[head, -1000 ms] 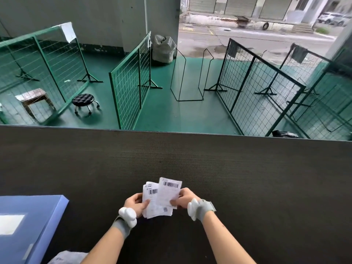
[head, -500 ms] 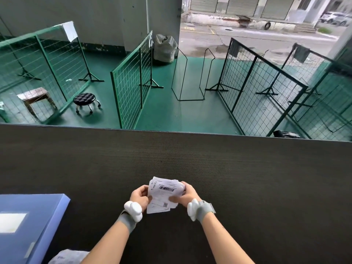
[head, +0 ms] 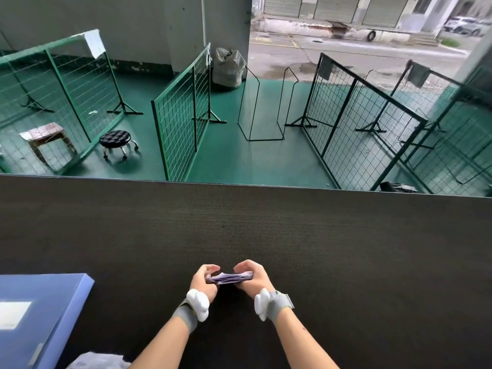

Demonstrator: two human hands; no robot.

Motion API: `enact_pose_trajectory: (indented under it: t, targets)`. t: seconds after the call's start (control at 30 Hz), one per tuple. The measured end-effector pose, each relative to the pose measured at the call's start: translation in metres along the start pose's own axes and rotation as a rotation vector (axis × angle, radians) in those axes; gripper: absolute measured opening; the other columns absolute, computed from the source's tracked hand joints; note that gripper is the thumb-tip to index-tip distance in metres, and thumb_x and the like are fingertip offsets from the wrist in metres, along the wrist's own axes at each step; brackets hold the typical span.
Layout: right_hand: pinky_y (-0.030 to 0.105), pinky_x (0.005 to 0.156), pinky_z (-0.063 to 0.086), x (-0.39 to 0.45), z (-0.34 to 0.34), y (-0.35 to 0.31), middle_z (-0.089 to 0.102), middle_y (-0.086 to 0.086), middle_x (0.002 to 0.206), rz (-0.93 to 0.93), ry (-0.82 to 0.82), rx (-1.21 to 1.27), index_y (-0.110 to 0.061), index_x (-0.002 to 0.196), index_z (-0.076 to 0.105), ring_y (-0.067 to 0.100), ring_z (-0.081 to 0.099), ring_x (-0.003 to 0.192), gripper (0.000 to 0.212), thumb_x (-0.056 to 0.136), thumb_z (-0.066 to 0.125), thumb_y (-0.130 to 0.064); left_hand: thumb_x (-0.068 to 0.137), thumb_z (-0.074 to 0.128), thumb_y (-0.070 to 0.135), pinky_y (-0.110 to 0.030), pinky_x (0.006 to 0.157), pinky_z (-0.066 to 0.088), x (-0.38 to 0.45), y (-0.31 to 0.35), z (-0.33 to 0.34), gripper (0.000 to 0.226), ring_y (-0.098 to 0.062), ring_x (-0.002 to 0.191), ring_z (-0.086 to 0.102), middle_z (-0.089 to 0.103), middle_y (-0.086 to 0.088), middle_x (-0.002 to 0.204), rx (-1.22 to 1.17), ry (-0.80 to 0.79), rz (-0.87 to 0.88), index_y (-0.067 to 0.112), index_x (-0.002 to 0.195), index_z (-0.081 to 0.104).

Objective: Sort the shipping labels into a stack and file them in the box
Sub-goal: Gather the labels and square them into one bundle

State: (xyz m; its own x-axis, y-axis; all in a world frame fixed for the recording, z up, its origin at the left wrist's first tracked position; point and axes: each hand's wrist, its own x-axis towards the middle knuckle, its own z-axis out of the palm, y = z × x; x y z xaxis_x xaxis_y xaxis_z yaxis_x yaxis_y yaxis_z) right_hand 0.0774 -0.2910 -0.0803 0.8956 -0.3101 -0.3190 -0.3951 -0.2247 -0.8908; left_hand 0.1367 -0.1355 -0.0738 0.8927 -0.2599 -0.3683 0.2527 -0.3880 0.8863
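Note:
A stack of white shipping labels (head: 230, 278) is seen edge-on, just above the dark table (head: 346, 249) near its front middle. My left hand (head: 203, 279) grips the stack's left end with curled fingers. My right hand (head: 253, 275) grips the right end the same way. Both wrists carry a grey band with a white device. The blue file box (head: 45, 310) lies flat and closed at the table's left front corner, well to the left of my hands.
Beyond the table's far edge lies a green floor with green wire-mesh panels (head: 181, 115), a black stool (head: 115, 139) and a small wooden stool (head: 44, 133). A crumpled pale thing (head: 98, 360) shows at the bottom edge.
The labels were fanned out face-up in both hands. They are now squared into one stack and turned edge-on, held at both ends.

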Motion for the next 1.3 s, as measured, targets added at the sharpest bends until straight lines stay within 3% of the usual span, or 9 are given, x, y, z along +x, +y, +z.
enact_pose_trajectory:
  t: [0.13, 0.3, 0.47, 0.53, 0.7, 0.83, 1.0, 1.13, 1.3]
  targets:
    - [0.017, 0.06, 0.048, 0.0, 0.008, -0.007, 0.067, 0.0, 0.075, 0.028, 0.03, 0.048, -0.019, 0.079, 0.068, 0.006, 0.062, 0.067, 0.023, 0.067, 0.068, 0.0, 0.072, 0.047, -0.018, -0.012, 0.068, 0.048, -0.002, 0.006, 0.0, 0.04, -0.016, 0.081, 0.063, 0.067, -0.005, 0.085, 0.021, -0.017, 0.024, 0.018, 0.085, 0.061]
    - [0.014, 0.064, 0.05, 0.003, 0.01, -0.007, 0.067, 0.004, 0.086, 0.063, 0.152, 0.147, -0.016, 0.089, 0.061, 0.008, 0.064, 0.074, 0.031, 0.063, 0.061, 0.002, 0.06, 0.049, -0.003, -0.032, 0.082, 0.053, -0.003, 0.005, -0.009, 0.045, -0.02, 0.089, 0.067, 0.069, -0.004, 0.094, 0.059, -0.035, 0.015, 0.021, 0.097, 0.059]
    - [0.018, 0.068, 0.053, 0.004, 0.018, -0.008, 0.066, 0.006, 0.092, 0.052, 0.169, 0.212, -0.009, 0.099, 0.061, 0.011, 0.065, 0.081, 0.04, 0.067, 0.054, 0.015, 0.067, 0.048, -0.012, -0.017, 0.08, 0.043, -0.012, 0.016, -0.001, 0.056, -0.003, 0.094, 0.057, 0.056, 0.009, 0.103, 0.085, -0.054, 0.064, 0.024, 0.11, 0.051]
    - [0.017, 0.067, 0.052, 0.003, 0.019, -0.009, 0.065, 0.004, 0.09, 0.05, 0.165, 0.203, -0.009, 0.098, 0.062, 0.01, 0.064, 0.08, 0.04, 0.068, 0.053, 0.016, 0.066, 0.049, -0.012, -0.017, 0.075, 0.044, -0.01, 0.013, -0.002, 0.052, -0.007, 0.089, 0.059, 0.058, 0.006, 0.098, 0.082, -0.026, 0.064, 0.027, 0.102, 0.054]
    - [0.015, 0.062, 0.049, 0.003, 0.017, -0.009, 0.065, 0.004, 0.083, 0.059, 0.14, 0.149, -0.015, 0.089, 0.06, 0.005, 0.061, 0.07, 0.035, 0.067, 0.056, 0.012, 0.065, 0.05, -0.003, -0.039, 0.075, 0.053, 0.002, -0.009, -0.01, 0.038, -0.02, 0.076, 0.065, 0.07, -0.006, 0.08, 0.069, 0.003, -0.012, 0.028, 0.082, 0.063]
    - [0.013, 0.059, 0.046, 0.004, 0.019, -0.011, 0.062, 0.001, 0.08, 0.099, 0.115, 0.137, -0.012, 0.09, 0.06, 0.005, 0.056, 0.067, 0.031, 0.069, 0.061, 0.01, 0.068, 0.055, -0.002, -0.034, 0.076, 0.051, -0.004, -0.005, -0.008, 0.034, -0.021, 0.079, 0.065, 0.07, -0.008, 0.085, 0.061, -0.012, -0.023, 0.029, 0.083, 0.06]
    - [0.016, 0.061, 0.051, 0.004, 0.015, -0.015, 0.063, 0.006, 0.093, 0.144, 0.097, 0.193, -0.007, 0.112, 0.053, 0.009, 0.063, 0.076, 0.049, 0.069, 0.063, 0.013, 0.074, 0.07, 0.001, -0.024, 0.075, 0.05, -0.006, 0.006, -0.006, 0.029, -0.016, 0.082, 0.062, 0.064, -0.006, 0.09, 0.011, -0.047, -0.039, 0.014, 0.092, 0.052]
    - [0.019, 0.063, 0.055, -0.002, 0.01, -0.015, 0.069, 0.005, 0.093, 0.141, 0.07, 0.215, -0.005, 0.106, 0.057, 0.009, 0.069, 0.08, 0.036, 0.075, 0.071, 0.006, 0.075, 0.064, 0.005, -0.036, 0.087, 0.055, -0.006, 0.007, -0.015, 0.031, -0.017, 0.096, 0.068, 0.069, -0.004, 0.1, -0.064, -0.102, -0.098, 0.021, 0.102, 0.057]
    - [0.019, 0.063, 0.056, -0.008, 0.017, -0.029, 0.07, 0.003, 0.095, 0.159, -0.008, 0.193, -0.009, 0.102, 0.06, 0.009, 0.07, 0.082, 0.021, 0.084, 0.07, -0.001, 0.075, 0.055, -0.005, -0.045, 0.088, 0.056, -0.007, 0.003, -0.033, 0.043, -0.022, 0.1, 0.069, 0.072, -0.008, 0.104, -0.134, -0.18, -0.139, 0.019, 0.111, 0.059]
